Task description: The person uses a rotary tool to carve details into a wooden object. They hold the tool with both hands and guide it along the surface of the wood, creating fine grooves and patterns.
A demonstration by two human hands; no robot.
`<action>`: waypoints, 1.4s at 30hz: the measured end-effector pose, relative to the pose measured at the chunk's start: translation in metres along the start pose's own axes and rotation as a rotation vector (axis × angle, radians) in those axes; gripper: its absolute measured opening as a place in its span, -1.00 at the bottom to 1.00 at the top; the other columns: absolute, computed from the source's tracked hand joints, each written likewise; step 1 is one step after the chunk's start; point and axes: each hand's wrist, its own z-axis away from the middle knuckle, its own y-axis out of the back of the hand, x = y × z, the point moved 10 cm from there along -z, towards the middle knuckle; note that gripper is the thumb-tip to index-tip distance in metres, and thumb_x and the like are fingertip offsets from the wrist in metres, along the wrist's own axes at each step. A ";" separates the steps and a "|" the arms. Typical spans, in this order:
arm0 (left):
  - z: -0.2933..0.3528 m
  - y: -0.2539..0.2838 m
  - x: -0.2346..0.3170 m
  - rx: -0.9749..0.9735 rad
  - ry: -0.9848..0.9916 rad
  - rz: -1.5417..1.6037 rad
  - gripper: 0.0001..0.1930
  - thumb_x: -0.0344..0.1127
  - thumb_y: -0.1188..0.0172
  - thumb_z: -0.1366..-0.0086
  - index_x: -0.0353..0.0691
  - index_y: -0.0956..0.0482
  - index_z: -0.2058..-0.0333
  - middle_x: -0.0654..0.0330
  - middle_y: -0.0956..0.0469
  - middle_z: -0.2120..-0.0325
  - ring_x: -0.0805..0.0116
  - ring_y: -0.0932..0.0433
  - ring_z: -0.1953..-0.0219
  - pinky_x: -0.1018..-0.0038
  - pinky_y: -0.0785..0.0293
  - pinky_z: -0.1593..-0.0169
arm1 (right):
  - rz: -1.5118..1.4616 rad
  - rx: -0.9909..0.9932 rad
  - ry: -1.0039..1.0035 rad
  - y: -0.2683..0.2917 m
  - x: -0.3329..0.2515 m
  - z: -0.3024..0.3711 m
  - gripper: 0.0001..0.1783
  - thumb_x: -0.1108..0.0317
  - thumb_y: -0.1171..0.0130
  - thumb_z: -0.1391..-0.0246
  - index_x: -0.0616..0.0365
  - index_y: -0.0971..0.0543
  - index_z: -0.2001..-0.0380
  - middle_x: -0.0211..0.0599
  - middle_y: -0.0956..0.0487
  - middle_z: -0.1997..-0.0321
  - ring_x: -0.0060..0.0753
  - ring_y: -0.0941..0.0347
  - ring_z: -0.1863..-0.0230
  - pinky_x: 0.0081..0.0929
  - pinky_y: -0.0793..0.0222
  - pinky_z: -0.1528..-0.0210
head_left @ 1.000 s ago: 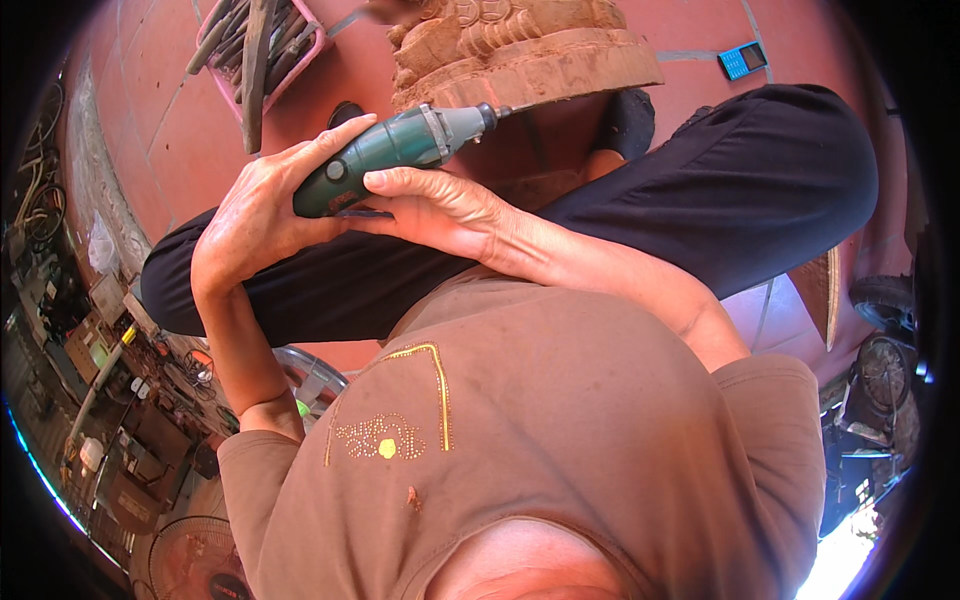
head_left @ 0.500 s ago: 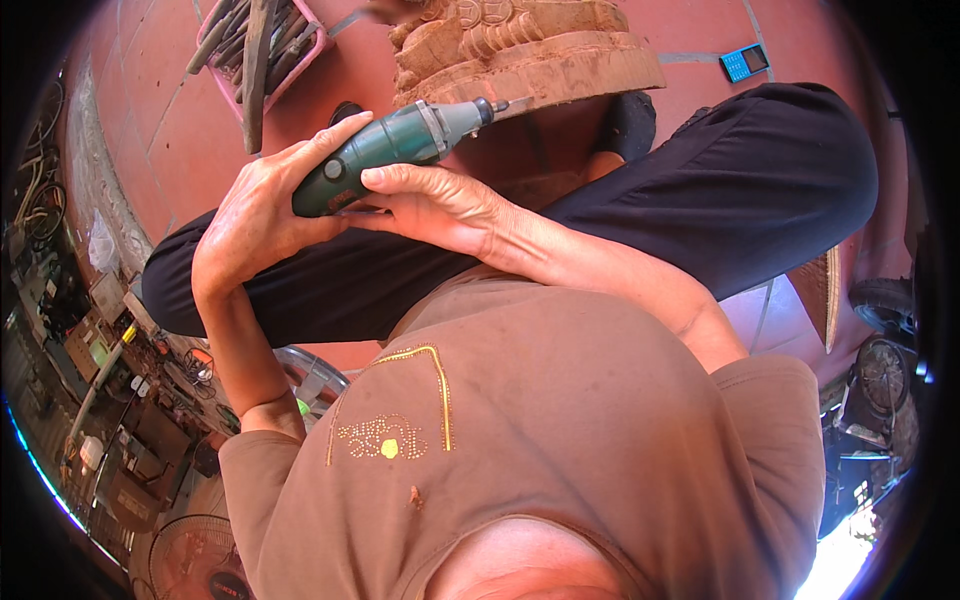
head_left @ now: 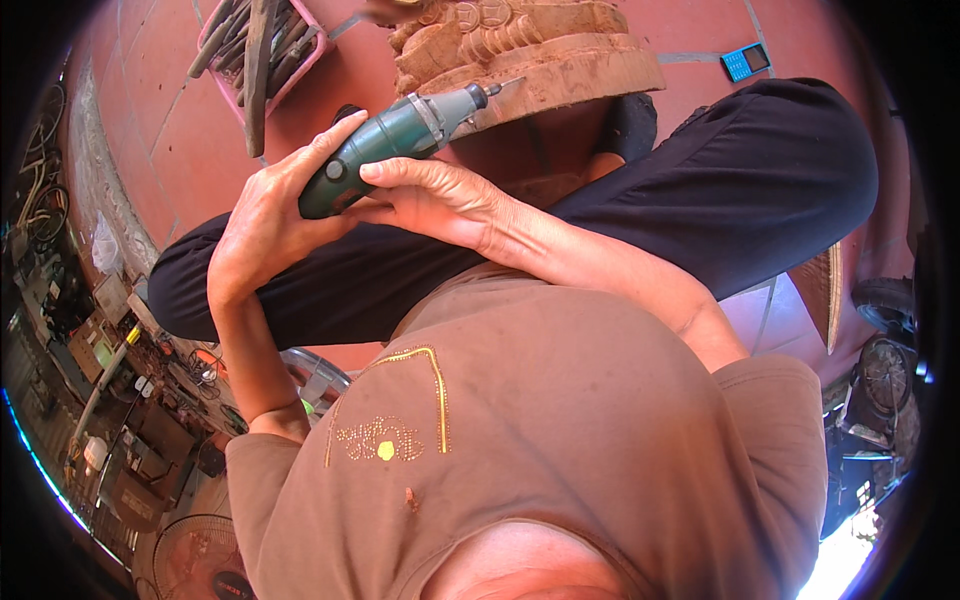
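Note:
Both my hands hold a green and grey die grinder point(head_left: 390, 135), its thin bit pointing up and to the right. My left hand point(head_left: 262, 225) wraps around the rear end of the body. From the other side, my right hand point(head_left: 440, 205) grips the middle, its thumb lying along the casing and its other fingers partly hidden beneath. Beyond the bit stands a carved brown wooden piece point(head_left: 560, 65) with round and ridged relief. The bit overlaps the wood's near rim in the picture; whether it touches, I cannot tell.
A pink basket point(head_left: 322, 42) of long tools, with a wooden stick point(head_left: 257, 80) across it, stands far left on red tiles. A blue keypad phone point(head_left: 745, 63) lies far right. My crossed legs point(head_left: 720, 190) flank the work. A fan point(head_left: 195, 560) and clutter are lower left.
The die grinder has tilted a little, its bit rising slightly up and right against the wood's rim. My left hand has shifted slightly right with it; my right hand stays on the casing.

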 end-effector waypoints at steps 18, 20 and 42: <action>0.023 -0.014 0.002 0.138 0.029 0.021 -0.11 -0.51 -0.41 0.00 -0.06 -0.40 -0.39 -0.06 -0.64 -0.06 -0.17 -0.66 0.01 0.16 -0.63 -0.03 | 0.068 0.111 -0.059 0.014 0.007 0.012 -0.56 0.53 -0.37 -0.18 0.12 -0.56 -0.13 -0.23 -0.63 -0.11 -0.23 -0.55 -0.22 0.01 -0.35 -0.45; 0.023 -0.015 0.002 0.141 0.025 0.029 -0.11 -0.51 -0.41 0.00 -0.06 -0.40 -0.39 -0.06 -0.64 -0.04 -0.18 -0.66 0.02 0.15 -0.64 -0.02 | 0.072 0.095 -0.058 0.014 0.006 0.012 -0.56 0.53 -0.36 -0.18 0.13 -0.56 -0.13 -0.21 -0.63 -0.11 -0.21 -0.55 -0.23 0.02 -0.35 -0.45; 0.017 -0.017 -0.002 0.135 0.038 0.054 -0.05 -0.51 -0.40 0.01 0.05 -0.35 -0.43 -0.10 -0.64 0.05 -0.20 -0.65 0.10 0.13 -0.60 0.03 | 0.058 0.100 -0.066 0.025 0.004 0.008 -0.48 0.49 -0.40 -0.17 0.19 -0.52 -0.19 -0.15 -0.62 -0.15 -0.16 -0.50 -0.28 0.00 -0.28 -0.50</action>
